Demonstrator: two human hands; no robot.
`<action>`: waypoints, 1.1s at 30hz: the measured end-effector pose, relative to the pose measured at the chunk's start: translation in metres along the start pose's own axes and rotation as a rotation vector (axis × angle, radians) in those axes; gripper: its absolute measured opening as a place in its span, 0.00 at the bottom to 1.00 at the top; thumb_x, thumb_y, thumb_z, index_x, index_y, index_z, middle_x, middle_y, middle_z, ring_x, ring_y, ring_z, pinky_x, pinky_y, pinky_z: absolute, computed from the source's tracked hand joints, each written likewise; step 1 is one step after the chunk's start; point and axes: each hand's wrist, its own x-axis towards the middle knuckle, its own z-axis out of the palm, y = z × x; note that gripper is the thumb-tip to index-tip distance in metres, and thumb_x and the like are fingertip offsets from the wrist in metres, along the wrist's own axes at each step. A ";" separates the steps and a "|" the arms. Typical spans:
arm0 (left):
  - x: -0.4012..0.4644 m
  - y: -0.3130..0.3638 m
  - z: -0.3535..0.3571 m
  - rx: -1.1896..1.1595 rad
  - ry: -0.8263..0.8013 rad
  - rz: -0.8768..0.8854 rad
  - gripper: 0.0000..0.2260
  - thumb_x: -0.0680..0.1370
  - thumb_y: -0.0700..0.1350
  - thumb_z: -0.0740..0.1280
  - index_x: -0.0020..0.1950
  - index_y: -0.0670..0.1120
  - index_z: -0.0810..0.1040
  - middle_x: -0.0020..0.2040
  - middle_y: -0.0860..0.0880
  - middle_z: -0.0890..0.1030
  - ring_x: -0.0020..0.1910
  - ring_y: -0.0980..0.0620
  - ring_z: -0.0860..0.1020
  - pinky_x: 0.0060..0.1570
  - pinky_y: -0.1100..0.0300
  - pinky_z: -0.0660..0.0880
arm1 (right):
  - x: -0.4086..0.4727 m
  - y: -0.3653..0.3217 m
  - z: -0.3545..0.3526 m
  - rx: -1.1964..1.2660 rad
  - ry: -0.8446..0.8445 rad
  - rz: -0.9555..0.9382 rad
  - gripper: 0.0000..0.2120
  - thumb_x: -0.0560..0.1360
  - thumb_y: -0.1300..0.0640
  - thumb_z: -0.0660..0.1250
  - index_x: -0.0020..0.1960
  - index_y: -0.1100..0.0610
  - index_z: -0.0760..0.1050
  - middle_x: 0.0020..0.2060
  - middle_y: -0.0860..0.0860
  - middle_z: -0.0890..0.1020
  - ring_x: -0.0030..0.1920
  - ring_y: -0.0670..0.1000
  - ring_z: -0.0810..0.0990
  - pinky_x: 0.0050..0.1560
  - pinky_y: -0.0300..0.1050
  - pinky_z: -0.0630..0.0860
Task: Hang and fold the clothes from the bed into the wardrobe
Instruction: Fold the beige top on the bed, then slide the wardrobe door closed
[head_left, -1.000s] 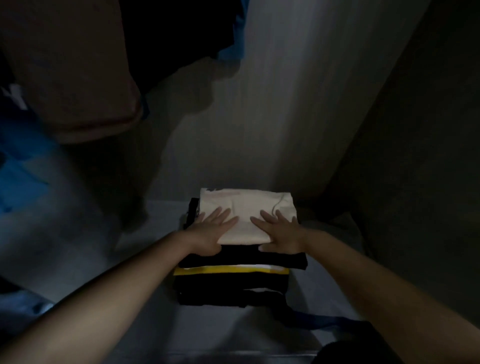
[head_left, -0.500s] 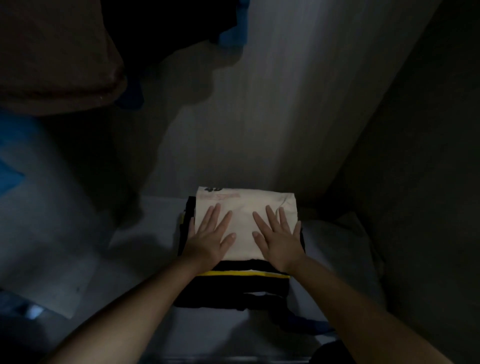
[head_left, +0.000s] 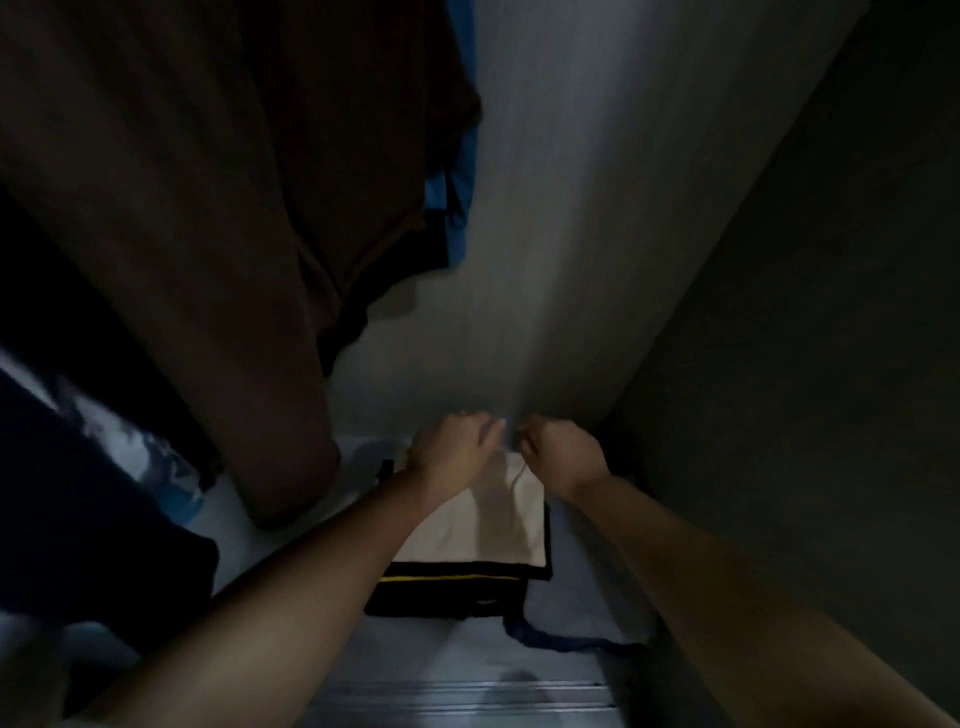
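Folded cream garment (head_left: 483, 519) sat low and centre in the frame, topmost on a stack of dark folded clothes (head_left: 457, 590) on the pale wardrobe floor (head_left: 457, 654). Looked flat, squared off, near edge crisp and roughly in line with the black layer beneath; a thin yellow stripe (head_left: 447, 578) peeked out just under that. Far edge lay hidden behind the knuckles.

Left hand (head_left: 453, 451) reached to the far left part of the cream piece, fingers bent down at the back edge; couldn't tell for certain whether pinching cloth or merely pressing. Right hand (head_left: 563, 451) curled tight at the far right part, looked to be gripping the rear edge, though blur and gloom left that unsure too.

Judged as squaring the back of the fold against the rear wall (head_left: 545, 260). Best done with both corners tugged evenly, kept low, no lifting, so the layers below stay aligned. Risk: dragging the whole stack askew.

Further out: blue strap or sleeve (head_left: 571, 644) trailed from the pile toward lower right. Brown hanging garment (head_left: 208, 208) filled upper left, blue one (head_left: 460, 197) behind it, dark navy cloth (head_left: 78, 519) at the left edge.
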 end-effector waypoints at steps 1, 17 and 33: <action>-0.001 0.014 -0.019 -0.033 -0.006 0.007 0.16 0.82 0.53 0.56 0.46 0.44 0.77 0.47 0.40 0.81 0.48 0.40 0.79 0.46 0.51 0.75 | -0.004 -0.006 -0.021 -0.005 0.018 0.000 0.12 0.79 0.50 0.59 0.58 0.54 0.76 0.51 0.57 0.82 0.51 0.59 0.80 0.45 0.49 0.75; -0.079 0.125 -0.257 -0.090 -0.074 -0.005 0.15 0.83 0.50 0.55 0.38 0.46 0.69 0.37 0.41 0.77 0.40 0.40 0.78 0.36 0.52 0.69 | -0.113 -0.083 -0.246 0.016 -0.015 -0.032 0.12 0.79 0.53 0.58 0.57 0.54 0.77 0.49 0.56 0.83 0.49 0.58 0.81 0.45 0.49 0.76; -0.248 0.047 -0.399 0.016 0.040 0.227 0.12 0.82 0.51 0.57 0.55 0.51 0.78 0.45 0.54 0.80 0.44 0.51 0.79 0.41 0.55 0.74 | -0.230 -0.272 -0.251 0.178 0.173 -0.042 0.13 0.79 0.52 0.57 0.59 0.53 0.75 0.47 0.54 0.83 0.48 0.58 0.81 0.42 0.46 0.74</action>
